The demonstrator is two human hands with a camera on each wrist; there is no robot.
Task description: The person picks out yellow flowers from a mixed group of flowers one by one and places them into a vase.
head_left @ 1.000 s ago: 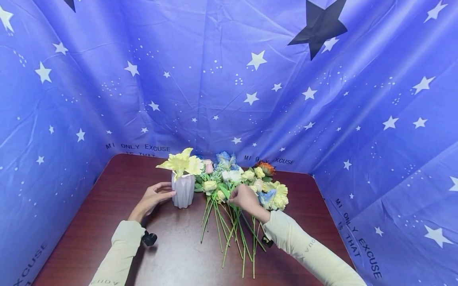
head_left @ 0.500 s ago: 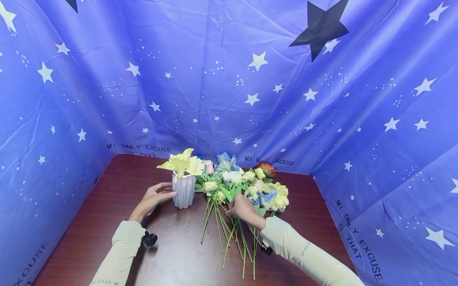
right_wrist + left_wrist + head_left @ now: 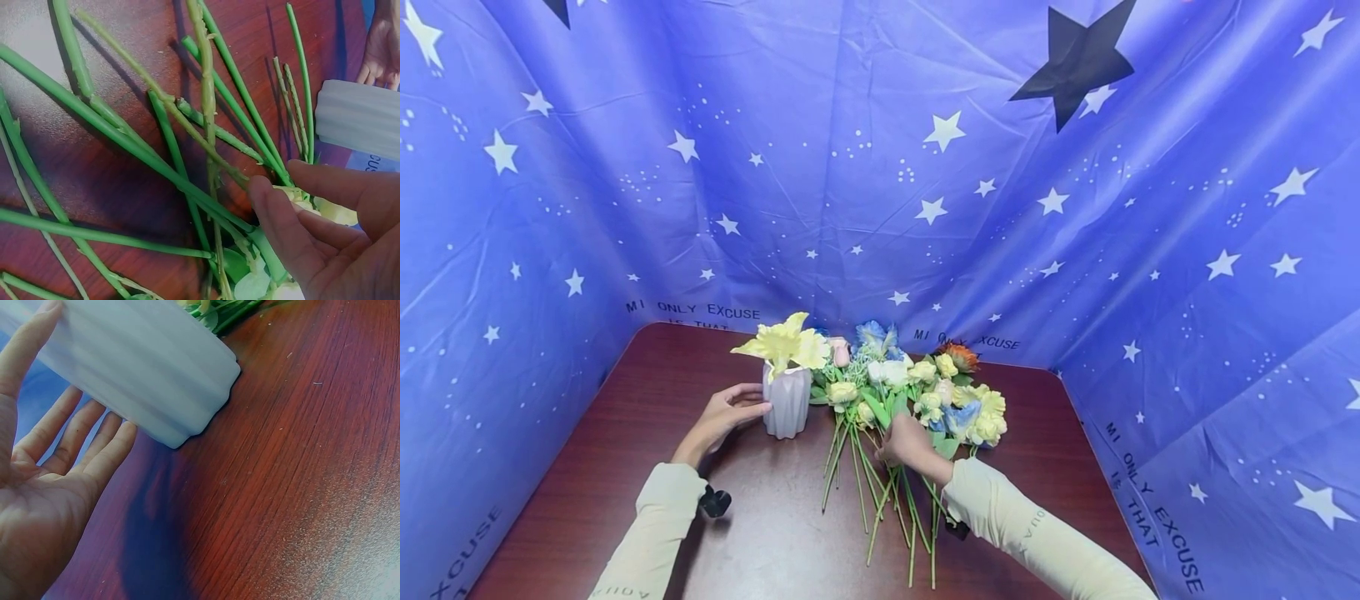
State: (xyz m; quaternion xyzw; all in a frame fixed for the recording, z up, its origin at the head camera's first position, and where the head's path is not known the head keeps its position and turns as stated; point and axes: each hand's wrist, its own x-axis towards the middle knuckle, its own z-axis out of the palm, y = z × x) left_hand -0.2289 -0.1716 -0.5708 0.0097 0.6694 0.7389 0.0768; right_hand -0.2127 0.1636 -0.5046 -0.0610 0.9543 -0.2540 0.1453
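Observation:
A pale grey fluted vase point(image 3: 786, 404) stands upright at the table's left-centre, holding a large yellow flower point(image 3: 781, 343). My left hand point(image 3: 721, 418) touches its left side. In the left wrist view, the thumb lies across the vase wall while the rather straight fingers point(image 3: 111, 447) reach its edge. Over the flower pile, my right hand point(image 3: 910, 446) is among the green stems point(image 3: 181, 181). The right wrist view shows thumb and forefinger apart beside the stems, with no clear pinch. Blossoms partly hide behind that hand.
Artificial flowers lie across the table point(image 3: 760, 533): yellow roses point(image 3: 842, 392), a pink bud point(image 3: 840, 352), blue blooms point(image 3: 877, 337) and an orange flower point(image 3: 958, 357). Their stems fan toward the front. A starry blue curtain point(image 3: 820, 167) surrounds the table.
My right hand has moved slightly down and left, from the blossoms toward the upper stems. The left hand stays at the vase. The whole head view has shifted slightly.

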